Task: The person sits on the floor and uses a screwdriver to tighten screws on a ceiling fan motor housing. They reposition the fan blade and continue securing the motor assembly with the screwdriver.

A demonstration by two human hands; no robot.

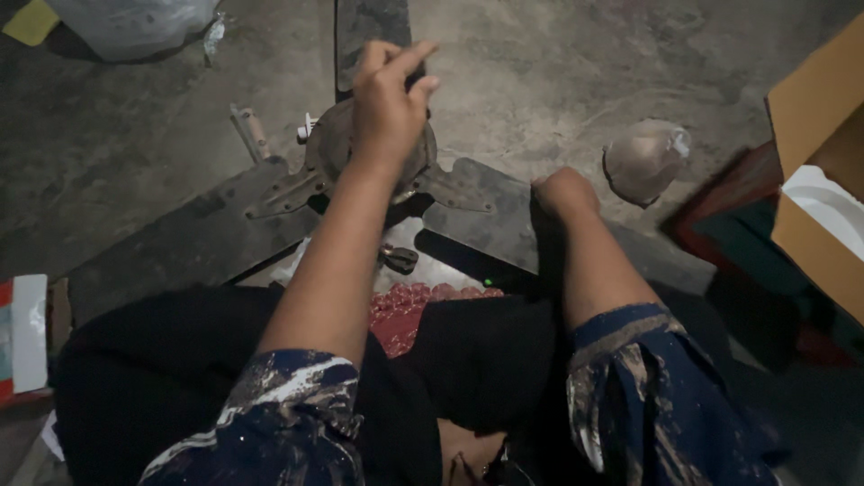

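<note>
One ceiling fan lies on the concrete floor (558,63), with three dark blades (180,243) spreading from one round motor hub (328,144). A brown cardboard box (814,117) stands at the right edge, a red-and-white carton (22,333) at the left, a clear plastic bag (135,22) at the top. The left hand (387,108) rests over the hub, fingers curled and pinched together above it; whether they grip anything I cannot tell. The right hand (562,191) is a closed fist pressing on the right blade.

Fan blades (207,236) dull grey-brown, motor hub (328,144) rusty brown; sleeves (288,405) navy with white marbled streaks (paint-like); lap cloth (400,310) red, beaded pattern; cardboard box (814,108) tan; floor (558,63) grey.
</note>
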